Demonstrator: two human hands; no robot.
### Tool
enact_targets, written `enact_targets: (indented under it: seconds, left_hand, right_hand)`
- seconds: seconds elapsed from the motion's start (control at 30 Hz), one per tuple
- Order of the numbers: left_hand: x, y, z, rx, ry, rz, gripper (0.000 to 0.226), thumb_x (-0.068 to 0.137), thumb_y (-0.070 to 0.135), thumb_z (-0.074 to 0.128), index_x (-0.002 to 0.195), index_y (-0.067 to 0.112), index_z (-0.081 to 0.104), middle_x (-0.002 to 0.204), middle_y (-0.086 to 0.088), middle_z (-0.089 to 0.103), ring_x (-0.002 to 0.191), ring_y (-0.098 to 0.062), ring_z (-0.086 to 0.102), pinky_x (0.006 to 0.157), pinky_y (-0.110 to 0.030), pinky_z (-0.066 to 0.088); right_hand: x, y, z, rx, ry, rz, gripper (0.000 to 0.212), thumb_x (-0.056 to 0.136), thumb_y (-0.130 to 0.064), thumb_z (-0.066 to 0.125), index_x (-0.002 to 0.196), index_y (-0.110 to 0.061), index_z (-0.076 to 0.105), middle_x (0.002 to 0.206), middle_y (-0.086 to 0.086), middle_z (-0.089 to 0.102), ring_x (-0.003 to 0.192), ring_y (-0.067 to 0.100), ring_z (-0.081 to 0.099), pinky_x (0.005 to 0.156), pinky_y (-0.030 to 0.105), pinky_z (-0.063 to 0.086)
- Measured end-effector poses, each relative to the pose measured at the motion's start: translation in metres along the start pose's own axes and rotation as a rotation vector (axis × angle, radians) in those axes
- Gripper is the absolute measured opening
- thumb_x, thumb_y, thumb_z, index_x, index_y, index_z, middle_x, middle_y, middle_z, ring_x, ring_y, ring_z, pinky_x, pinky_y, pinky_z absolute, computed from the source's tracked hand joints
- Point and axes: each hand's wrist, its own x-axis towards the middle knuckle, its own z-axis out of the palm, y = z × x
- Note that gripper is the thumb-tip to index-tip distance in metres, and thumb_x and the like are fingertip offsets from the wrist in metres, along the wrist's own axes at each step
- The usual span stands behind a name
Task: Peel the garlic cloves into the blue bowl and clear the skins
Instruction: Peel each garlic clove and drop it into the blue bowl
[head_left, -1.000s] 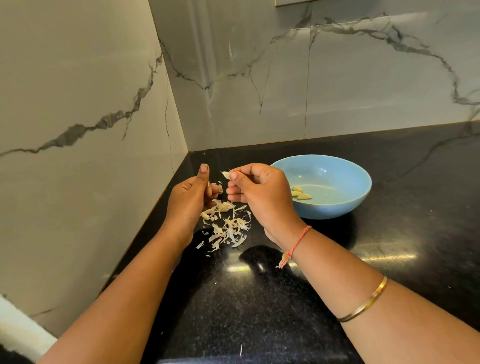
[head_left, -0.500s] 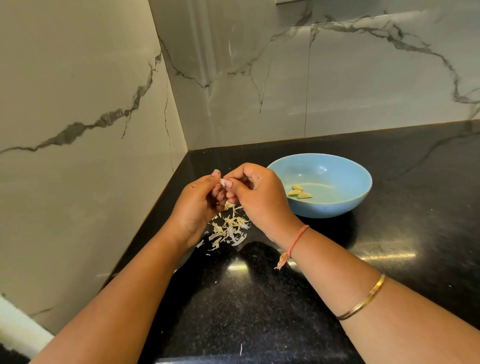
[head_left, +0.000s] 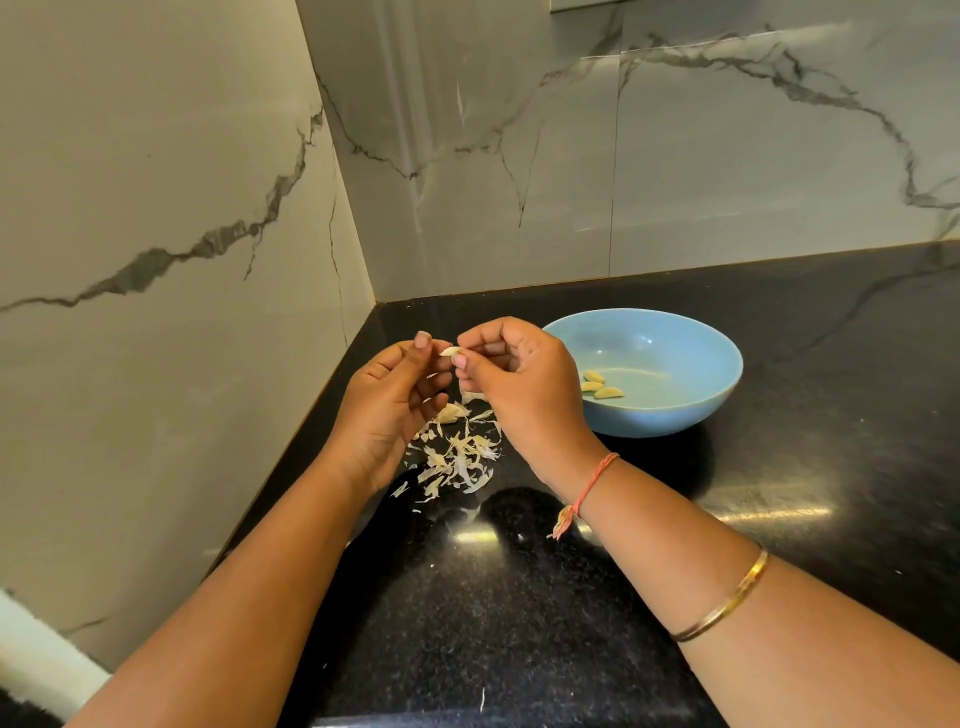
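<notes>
1. Head view: pinching a garlic clove (head_left: 450, 352) between left hand (head_left: 389, 410) and right hand (head_left: 524, 395), just left of the blue bowl (head_left: 675, 415).
2. Could slip if squeezed, dropping among skins (head_left: 457, 462) beside the bowl.

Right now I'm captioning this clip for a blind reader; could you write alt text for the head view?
A left hand and right hand pinch a clove between them over a pile of skins on a black counter. To their right, a blue bowl holds three peeled cloves.
</notes>
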Motion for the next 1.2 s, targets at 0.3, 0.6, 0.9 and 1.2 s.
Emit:
enact_targets:
  seconds: [0.3,0.6,0.9,1.2]
  left_hand:
    - [0.0008,0.0007,-0.0022,-0.100,-0.052,-0.005,0.012,0.071,0.019,0.064,0.070,0.018,0.076,0.070,0.001,0.068,0.066,-0.005,0.062,0.060,-0.014,0.052]
    - [0.0012,0.0022,-0.0009,-0.117,-0.028,-0.038,0.017,0.075,0.029,0.061,0.075,0.014,0.068,0.065,0.003,0.063,0.061,-0.005,0.058,0.059,-0.015,0.052]
    - [0.0006,0.0005,-0.0001,-0.016,-0.047,0.034,0.016,0.070,0.017,0.067,0.086,0.014,0.067,0.079,0.002,0.070,0.071,-0.006,0.063,0.062,-0.015,0.053]
    - [0.0022,0.0018,-0.0021,-0.144,-0.035,0.003,0.021,0.076,0.007,0.061,0.096,0.011,0.068,0.085,-0.002,0.072,0.075,-0.007,0.067,0.065,-0.016,0.055]
  right_hand:
    - [0.0013,-0.0013,-0.0023,0.159,-0.025,0.090,0.009,0.083,-0.001,0.065,0.083,-0.010,0.066,0.076,0.005,0.068,0.067,0.008,0.067,0.068,0.024,0.058]
    - [0.0015,-0.0037,-0.0028,0.286,-0.057,0.124,0.016,0.085,0.004,0.061,0.086,-0.010,0.067,0.080,0.004,0.068,0.071,0.008,0.067,0.069,0.021,0.056]
    - [0.0010,0.0013,-0.0010,-0.052,0.025,-0.012,0.011,0.084,-0.006,0.067,0.093,-0.011,0.070,0.083,-0.001,0.068,0.077,0.013,0.066,0.072,0.031,0.058]
    - [0.0002,0.0015,-0.0014,-0.114,0.008,-0.005,0.014,0.083,-0.009,0.067,0.097,-0.012,0.067,0.083,-0.001,0.068,0.073,0.012,0.066,0.069,0.027,0.058]
